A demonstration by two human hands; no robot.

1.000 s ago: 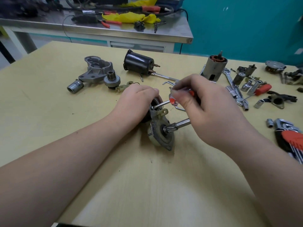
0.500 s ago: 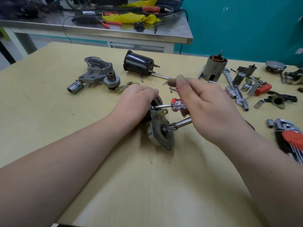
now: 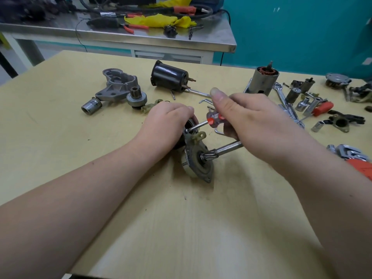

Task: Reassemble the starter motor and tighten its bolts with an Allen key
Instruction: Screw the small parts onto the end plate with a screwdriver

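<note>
My left hand (image 3: 168,121) grips motor end plate (image 3: 198,158) mid-bench, steadying it; right hand (image 3: 247,119) pinches screwdriver (image 3: 203,122), tip at top screw.

I'm in a repair workshop: my wooden bench (image 3: 60,121) is strewn w/ motor parts, sockets (image 3: 302,103) & a wrench (image 3: 281,97); steel table (image 3: 141,39) behind holds pliers (image 3: 134,27), cables, yellow rag (image 3: 159,20), teal wall (image 3: 302,27).

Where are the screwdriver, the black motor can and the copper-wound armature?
screwdriver (image 3: 213,119): head view, on its clear and orange handle.
black motor can (image 3: 169,78): head view, on its side wall.
copper-wound armature (image 3: 263,82): head view, on its grey body.
</note>
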